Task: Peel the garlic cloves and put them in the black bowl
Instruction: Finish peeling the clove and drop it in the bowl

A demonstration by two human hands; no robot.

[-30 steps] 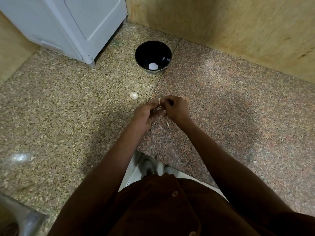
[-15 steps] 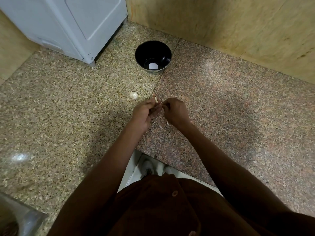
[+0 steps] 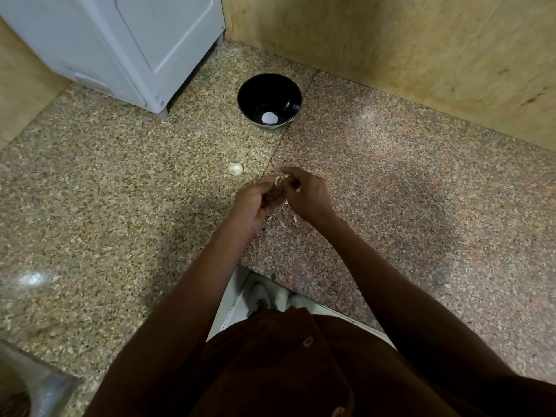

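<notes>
1. Both hands meet mid-frame, over the counter. The left hand [image 3: 255,203] has its fingers curled round a small garlic clove [image 3: 277,180]; only a pale bit shows at the fingertips.
2. The right hand [image 3: 310,195] pinches at the clove's skin w/ its fingertips.
3. Change: half a sec ago the hands were a bit apart. Now they're back together, touching at the clove. So I think the peel isn't all off yet & another bit is being pulled.
4. Pale skin scraps [image 3: 293,218] lie on the counter just below the hands.
5. The black bowl [image 3: 252,85] sits upper middle, well apart from the hands. One white peeled clove [image 3: 269,117] is inside.
6. Another clove [image 3: 235,168] waits on the counter, just up-left of the hands. Looks unpeeled, can't be sure.
</notes>
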